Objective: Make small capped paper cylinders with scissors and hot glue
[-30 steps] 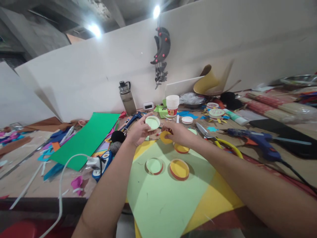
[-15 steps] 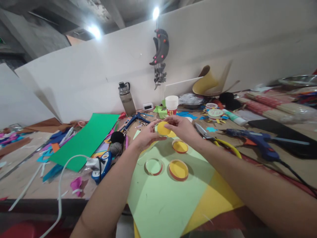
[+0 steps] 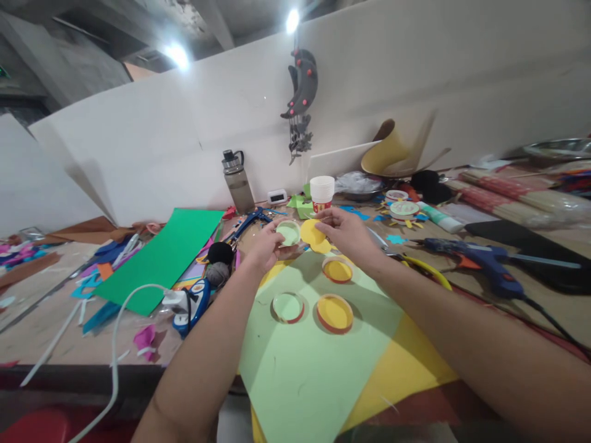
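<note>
My left hand [image 3: 266,247] is closed on a shallow round ring with a pale green inside [image 3: 289,234], tilted toward me. Just right of it, my right hand [image 3: 339,229] pinches a yellow disc [image 3: 312,233] between thumb and fingers. Another yellow disc [image 3: 321,247] shows partly below that one. Nearer to me on the pale green sheet [image 3: 305,369] lie a green-bottomed ring [image 3: 288,307] and two yellow-filled rings, a larger one [image 3: 335,313] in front and a smaller one [image 3: 337,269] behind. A yellow sheet [image 3: 410,363] sticks out from under the green one.
To the right lie a blue glue gun [image 3: 480,261] with its cord and yellow-handled scissors [image 3: 429,274]. Paper cups [image 3: 322,189] and a bottle [image 3: 238,184] stand at the back. A green sheet [image 3: 159,261] and a white cable [image 3: 113,357] are on the left.
My hands have drawn apart. The yellow disc has moved right, away from the ring in my left hand, whose green inside now shows. The rings on the sheet stay in place.
</note>
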The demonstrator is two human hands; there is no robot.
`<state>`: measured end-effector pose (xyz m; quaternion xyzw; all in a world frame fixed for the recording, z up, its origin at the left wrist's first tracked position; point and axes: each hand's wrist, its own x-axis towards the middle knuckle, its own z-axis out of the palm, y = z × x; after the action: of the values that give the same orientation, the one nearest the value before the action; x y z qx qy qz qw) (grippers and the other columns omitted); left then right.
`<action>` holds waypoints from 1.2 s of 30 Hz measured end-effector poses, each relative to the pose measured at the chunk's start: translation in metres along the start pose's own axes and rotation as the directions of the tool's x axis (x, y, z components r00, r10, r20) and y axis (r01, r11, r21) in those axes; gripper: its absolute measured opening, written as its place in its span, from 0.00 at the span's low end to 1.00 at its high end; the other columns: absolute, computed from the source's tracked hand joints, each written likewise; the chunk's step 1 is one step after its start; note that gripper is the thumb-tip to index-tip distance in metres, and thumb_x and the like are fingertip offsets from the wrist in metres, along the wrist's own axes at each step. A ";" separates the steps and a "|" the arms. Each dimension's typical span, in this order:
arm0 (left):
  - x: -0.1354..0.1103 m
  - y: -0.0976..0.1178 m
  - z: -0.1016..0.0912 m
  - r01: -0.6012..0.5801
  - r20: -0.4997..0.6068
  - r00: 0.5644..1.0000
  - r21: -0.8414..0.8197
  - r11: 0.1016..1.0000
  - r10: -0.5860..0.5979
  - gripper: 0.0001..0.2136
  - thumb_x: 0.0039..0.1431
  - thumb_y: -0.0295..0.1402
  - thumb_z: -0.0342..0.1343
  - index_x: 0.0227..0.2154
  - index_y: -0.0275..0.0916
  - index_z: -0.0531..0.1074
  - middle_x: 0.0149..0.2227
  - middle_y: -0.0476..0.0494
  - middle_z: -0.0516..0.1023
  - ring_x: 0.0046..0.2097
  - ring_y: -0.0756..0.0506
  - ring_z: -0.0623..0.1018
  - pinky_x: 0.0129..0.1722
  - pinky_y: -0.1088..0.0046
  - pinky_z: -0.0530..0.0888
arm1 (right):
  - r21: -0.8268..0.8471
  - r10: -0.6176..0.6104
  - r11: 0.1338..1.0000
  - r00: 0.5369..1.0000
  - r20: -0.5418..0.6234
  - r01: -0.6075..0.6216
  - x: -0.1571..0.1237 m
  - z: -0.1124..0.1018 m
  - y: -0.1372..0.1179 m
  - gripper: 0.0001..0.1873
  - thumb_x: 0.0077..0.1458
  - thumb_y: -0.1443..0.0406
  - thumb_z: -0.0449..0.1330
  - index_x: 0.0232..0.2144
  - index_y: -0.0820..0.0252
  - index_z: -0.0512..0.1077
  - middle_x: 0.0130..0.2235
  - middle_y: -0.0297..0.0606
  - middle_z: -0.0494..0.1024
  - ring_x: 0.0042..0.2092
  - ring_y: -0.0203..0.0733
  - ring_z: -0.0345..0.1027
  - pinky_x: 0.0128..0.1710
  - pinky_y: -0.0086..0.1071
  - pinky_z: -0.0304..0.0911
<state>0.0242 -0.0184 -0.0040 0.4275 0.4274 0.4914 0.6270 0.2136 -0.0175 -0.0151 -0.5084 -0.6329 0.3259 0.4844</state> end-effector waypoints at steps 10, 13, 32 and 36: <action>0.002 0.003 -0.009 -0.104 0.018 0.994 -0.112 0.988 0.106 0.21 0.45 0.26 0.60 0.46 0.44 0.72 0.41 0.47 0.79 0.39 0.47 0.78 0.44 0.61 0.77 | -0.166 -0.126 0.973 0.970 0.208 0.162 -0.008 0.015 0.006 0.04 0.48 0.69 0.61 0.30 0.59 0.76 0.30 0.34 0.78 0.32 0.39 0.69 0.34 0.32 0.63; -0.001 0.003 -0.004 -0.135 0.050 0.989 -0.109 0.985 0.141 0.21 0.46 0.28 0.63 0.46 0.43 0.73 0.42 0.47 0.79 0.40 0.46 0.78 0.44 0.61 0.77 | -0.155 -0.180 0.966 0.970 0.163 0.205 -0.009 0.013 0.000 0.07 0.55 0.64 0.58 0.36 0.58 0.75 0.36 0.37 0.80 0.37 0.40 0.71 0.39 0.33 0.64; -0.018 0.000 0.011 -0.309 0.340 0.891 -0.035 0.950 0.302 0.26 0.43 0.33 0.70 0.49 0.45 0.74 0.52 0.43 0.76 0.50 0.42 0.76 0.50 0.67 0.72 | -0.195 -0.365 0.922 0.920 -0.142 0.336 -0.018 0.002 -0.024 0.06 0.55 0.67 0.56 0.35 0.58 0.71 0.35 0.40 0.77 0.32 0.39 0.69 0.33 0.32 0.65; -0.014 -0.005 0.011 -0.283 0.374 0.890 0.000 0.959 0.262 0.36 0.42 0.30 0.71 0.57 0.48 0.68 0.57 0.42 0.73 0.53 0.40 0.74 0.50 0.65 0.72 | -0.014 -0.085 0.996 0.992 -0.089 0.084 -0.015 0.004 -0.022 0.10 0.51 0.67 0.57 0.38 0.57 0.69 0.27 0.31 0.74 0.26 0.36 0.70 0.25 0.29 0.66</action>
<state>0.0338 -0.0343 -0.0040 0.5849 0.2505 0.4732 0.6092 0.2027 -0.0377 -0.0003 -0.4976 -0.6334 0.2787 0.5230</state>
